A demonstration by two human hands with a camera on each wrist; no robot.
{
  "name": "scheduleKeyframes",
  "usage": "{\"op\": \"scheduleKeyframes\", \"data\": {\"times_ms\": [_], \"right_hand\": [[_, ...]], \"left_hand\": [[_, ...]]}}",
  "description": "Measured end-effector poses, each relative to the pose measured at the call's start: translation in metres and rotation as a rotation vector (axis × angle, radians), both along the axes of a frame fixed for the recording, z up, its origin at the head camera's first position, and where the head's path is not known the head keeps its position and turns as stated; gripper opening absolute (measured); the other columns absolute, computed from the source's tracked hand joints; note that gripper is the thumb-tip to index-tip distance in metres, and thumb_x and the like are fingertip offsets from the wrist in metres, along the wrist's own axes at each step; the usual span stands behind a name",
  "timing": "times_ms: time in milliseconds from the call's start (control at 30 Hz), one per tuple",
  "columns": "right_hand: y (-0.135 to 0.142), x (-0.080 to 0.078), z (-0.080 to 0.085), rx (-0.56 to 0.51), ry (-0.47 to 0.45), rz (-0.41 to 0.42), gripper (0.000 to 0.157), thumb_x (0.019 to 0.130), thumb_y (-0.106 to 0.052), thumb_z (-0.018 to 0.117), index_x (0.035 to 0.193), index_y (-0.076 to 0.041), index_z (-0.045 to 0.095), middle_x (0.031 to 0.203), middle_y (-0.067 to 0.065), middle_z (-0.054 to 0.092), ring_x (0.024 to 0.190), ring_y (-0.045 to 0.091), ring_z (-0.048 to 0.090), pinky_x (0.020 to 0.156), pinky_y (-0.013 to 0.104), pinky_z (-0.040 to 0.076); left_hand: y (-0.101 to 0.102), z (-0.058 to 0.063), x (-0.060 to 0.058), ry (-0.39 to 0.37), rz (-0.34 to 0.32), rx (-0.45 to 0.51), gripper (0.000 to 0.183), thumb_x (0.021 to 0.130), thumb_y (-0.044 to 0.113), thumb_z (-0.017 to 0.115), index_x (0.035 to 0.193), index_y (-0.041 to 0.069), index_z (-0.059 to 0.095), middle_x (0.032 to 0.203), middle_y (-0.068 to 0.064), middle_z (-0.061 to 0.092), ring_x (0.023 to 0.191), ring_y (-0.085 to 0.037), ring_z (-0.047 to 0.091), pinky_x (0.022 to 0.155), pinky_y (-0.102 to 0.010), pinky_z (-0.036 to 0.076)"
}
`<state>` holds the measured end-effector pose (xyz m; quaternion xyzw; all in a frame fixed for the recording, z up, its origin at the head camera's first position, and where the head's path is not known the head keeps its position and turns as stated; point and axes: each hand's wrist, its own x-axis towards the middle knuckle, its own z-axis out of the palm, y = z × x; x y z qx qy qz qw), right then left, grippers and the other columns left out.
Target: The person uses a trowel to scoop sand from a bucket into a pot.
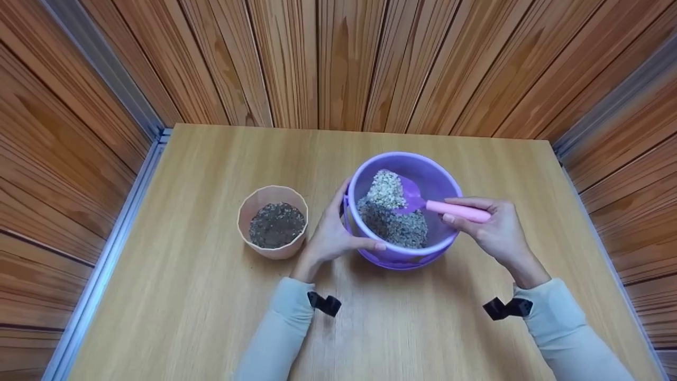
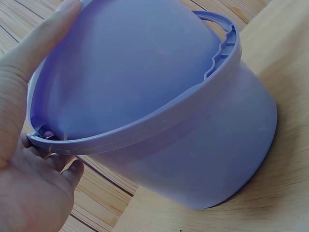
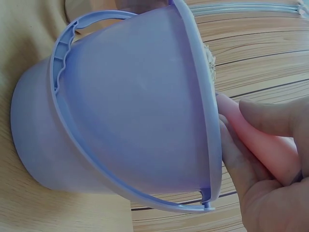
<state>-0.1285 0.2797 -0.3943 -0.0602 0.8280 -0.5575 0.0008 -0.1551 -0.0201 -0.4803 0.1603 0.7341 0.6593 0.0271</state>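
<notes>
Here we are with the scoop (image 1: 429, 205) right of centre, its blade heaped with pale grains (image 1: 387, 189) and poised within the mouth of the purple bucket (image 1: 440, 180)! Our right hand (image 1: 500, 230) has it by the pink handle, thumb and fingers clamped on. On the other side, our left hand (image 1: 334, 235) grips the bucket, thumb along the rim, fingers round the outer wall.

Technique matters now: we'd want that blade level, the wrist slow and the left hold firm, because a heap this tall looks ready to spill. Better that any loose grains drop over the grey mix (image 1: 399, 227) inside than beyond the rim.

And the arena? A pale wood-grain table (image 1: 185, 296) fills the middle and lower frame, with a faceted pot (image 1: 275, 253) of dark soil (image 1: 277, 225) left of centre, near our left hand. Plank-patterned walls (image 1: 344, 63) rise across the top and down both sides, and a metal rail (image 1: 106, 264) runs along the table's left edge.
</notes>
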Motion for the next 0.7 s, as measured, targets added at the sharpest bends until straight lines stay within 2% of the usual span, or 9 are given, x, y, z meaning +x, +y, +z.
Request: {"op": "scheduleKeyframes", "data": {"times_ms": [200,433,700], "right_hand": [[0.0014,0.0031,0.0033,-0.022,0.001,-0.032,0.039,0.086,-0.016,0.083,0.118,0.004,0.073,0.103,0.011,0.077,0.088,0.018,0.075,0.077,0.03,0.061],[0.0016,0.0038,0.0033,-0.08,0.015,-0.044,0.04,0.086,-0.008,0.082,0.119,0.01,0.07,0.1,0.011,0.077,0.086,0.02,0.076,0.078,0.031,0.06],[0.0018,0.0073,0.0071,-0.057,0.015,-0.049,0.04,0.086,-0.011,0.082,0.12,0.007,0.071,0.1,0.01,0.077,0.086,0.022,0.076,0.077,0.03,0.061]], "left_hand": [[0.0005,-0.0003,0.0012,-0.028,-0.004,-0.009,0.143,0.05,0.034,0.104,0.163,0.029,0.016,0.165,0.003,0.026,0.149,-0.019,0.026,0.122,-0.048,0.021],[0.001,0.0002,-0.0004,0.0,-0.007,-0.005,0.141,0.052,0.033,0.103,0.163,0.025,0.018,0.164,0.001,0.028,0.149,-0.018,0.028,0.122,-0.044,0.021],[0.0006,0.0003,0.0,-0.027,0.006,-0.019,0.143,0.05,0.034,0.104,0.163,0.029,0.017,0.165,0.004,0.026,0.149,-0.018,0.025,0.122,-0.047,0.02]]}}
